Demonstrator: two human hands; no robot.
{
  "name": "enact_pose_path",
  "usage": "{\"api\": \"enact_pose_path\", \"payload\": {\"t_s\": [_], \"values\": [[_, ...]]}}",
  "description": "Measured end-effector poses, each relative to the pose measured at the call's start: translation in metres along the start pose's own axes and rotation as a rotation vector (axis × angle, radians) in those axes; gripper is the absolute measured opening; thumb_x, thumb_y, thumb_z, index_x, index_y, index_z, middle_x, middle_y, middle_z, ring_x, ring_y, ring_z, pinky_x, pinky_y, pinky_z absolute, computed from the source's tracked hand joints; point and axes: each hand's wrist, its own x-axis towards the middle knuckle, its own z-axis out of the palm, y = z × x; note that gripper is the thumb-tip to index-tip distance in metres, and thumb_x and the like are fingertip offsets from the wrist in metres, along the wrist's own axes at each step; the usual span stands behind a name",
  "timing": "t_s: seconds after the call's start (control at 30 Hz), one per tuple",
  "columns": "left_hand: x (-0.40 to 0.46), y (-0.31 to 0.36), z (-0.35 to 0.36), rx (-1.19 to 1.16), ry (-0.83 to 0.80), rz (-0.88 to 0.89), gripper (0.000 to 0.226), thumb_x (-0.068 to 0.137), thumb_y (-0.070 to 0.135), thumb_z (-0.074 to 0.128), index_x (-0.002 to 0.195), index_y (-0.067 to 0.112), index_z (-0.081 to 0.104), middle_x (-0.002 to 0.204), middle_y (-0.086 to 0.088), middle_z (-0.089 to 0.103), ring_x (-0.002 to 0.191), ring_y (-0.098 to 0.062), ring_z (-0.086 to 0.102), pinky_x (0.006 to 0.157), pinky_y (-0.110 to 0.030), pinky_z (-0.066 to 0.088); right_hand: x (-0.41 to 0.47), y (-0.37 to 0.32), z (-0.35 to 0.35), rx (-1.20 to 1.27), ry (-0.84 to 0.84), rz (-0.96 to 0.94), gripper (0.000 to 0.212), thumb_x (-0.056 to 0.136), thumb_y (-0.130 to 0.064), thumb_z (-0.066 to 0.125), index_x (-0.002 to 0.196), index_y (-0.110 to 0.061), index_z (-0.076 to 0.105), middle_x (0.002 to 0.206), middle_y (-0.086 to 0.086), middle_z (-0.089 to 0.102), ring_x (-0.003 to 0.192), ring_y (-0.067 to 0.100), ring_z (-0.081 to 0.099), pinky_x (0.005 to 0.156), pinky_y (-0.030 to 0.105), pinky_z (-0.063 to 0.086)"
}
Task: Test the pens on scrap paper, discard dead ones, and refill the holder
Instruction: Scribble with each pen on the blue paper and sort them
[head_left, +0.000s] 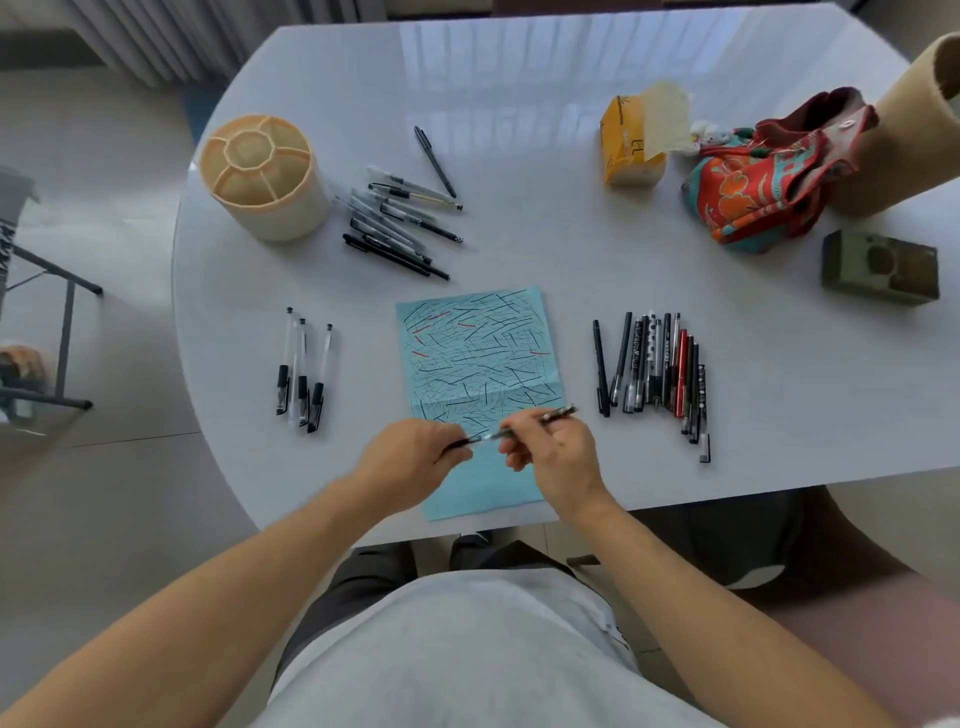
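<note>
A pale tiled floor (104, 493) surrounds the glossy white table (519, 104). At centre lies scribbled blue paper (480, 358); the beige holder (265, 182) stands upper left. Over the paper's lower part, left hand (410, 462) and right hand (553, 452) both pinch one pen (519, 426).

One camera only, up on the person's head, looking forward and steeply down onto the white tabletop (675, 260). It's a wide lens: the tabletop's edges bow, and floor shows beyond the rim on the left. The blue scrap paper (480, 364) sits dead centre, close enough to read single ink strokes. Nearer the camera than the paper, both forearms run in from the bottom corners, and the wearer's own grey shirt (457, 649) fills the bottom edge. Beyond the paper, the view reaches the tabletop's far rim and a strip of curtain (156, 36).
</note>
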Motion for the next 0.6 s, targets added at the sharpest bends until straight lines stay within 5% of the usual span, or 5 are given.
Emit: {"api": "enact_pose_path", "payload": {"t_s": [0.13, 0.27, 0.4, 0.5, 0.6], "values": [[-0.022, -0.046, 0.000, 0.041, 0.076, -0.118, 0.025, 0.098, 0.039, 0.056, 0.089, 0.018, 0.067, 0.081, 0.005, 0.063, 0.072, -0.024, 0.059, 0.060, -0.034, 0.042, 0.022, -0.011, -0.044, 0.053, 0.242, -0.016, 0.025, 0.095, -0.011, 0.062, 0.074, -0.008, 0.076, 0.066, 0.009, 0.070, 0.056, 0.017, 0.060, 0.049, 0.027, 0.049], [-0.035, -0.067, 0.008, 0.055, 0.154, -0.013, 0.020, 0.097, 0.036, 0.062, 0.101, 0.020, 0.072, 0.111, 0.008, 0.069, 0.105, -0.018, 0.062, 0.080, -0.033, 0.053, 0.039, -0.010, -0.070, -0.163, 0.232, -0.094, 0.017, 0.098, -0.016, 0.064, 0.088, -0.019, 0.077, 0.079, 0.005, 0.077, 0.071, 0.019, 0.072, 0.070, 0.033, 0.063], [-0.016, -0.049, 0.021, 0.036, 0.148, 0.098, 0.018, 0.097, 0.036, 0.061, 0.104, 0.023, 0.071, 0.145, 0.000, 0.054, 0.140, -0.020, 0.043, 0.108, -0.038, 0.043, 0.056, -0.007, -0.062, -0.364, 0.225, -0.192, 0.017, 0.097, -0.019, 0.063, 0.092, -0.032, 0.073, 0.085, -0.005, 0.078, 0.075, 0.017, 0.075, 0.076, 0.039, 0.063], [0.000, -0.039, 0.026, 0.053, 0.118, 0.128, 0.024, 0.099, 0.039, 0.057, 0.111, 0.024, 0.071, 0.156, -0.003, 0.041, 0.149, -0.021, 0.029, 0.116, -0.040, 0.034, 0.065, -0.006, -0.057, -0.426, 0.234, -0.207, 0.012, 0.096, -0.019, 0.063, 0.095, -0.027, 0.072, 0.086, -0.003, 0.078, 0.074, 0.019, 0.074, 0.074, 0.044, 0.063], [0.011, -0.036, 0.028, 0.076, 0.071, 0.118, 0.028, 0.100, 0.041, 0.055, 0.117, 0.026, 0.070, 0.159, -0.004, 0.036, 0.150, -0.022, 0.025, 0.120, -0.038, 0.028, 0.073, -0.007, -0.054, -0.523, 0.224, -0.224, 0.013, 0.093, -0.022, 0.065, 0.091, -0.034, 0.070, 0.084, -0.004, 0.077, 0.075, 0.018, 0.074, 0.069, 0.036, 0.062]]}}
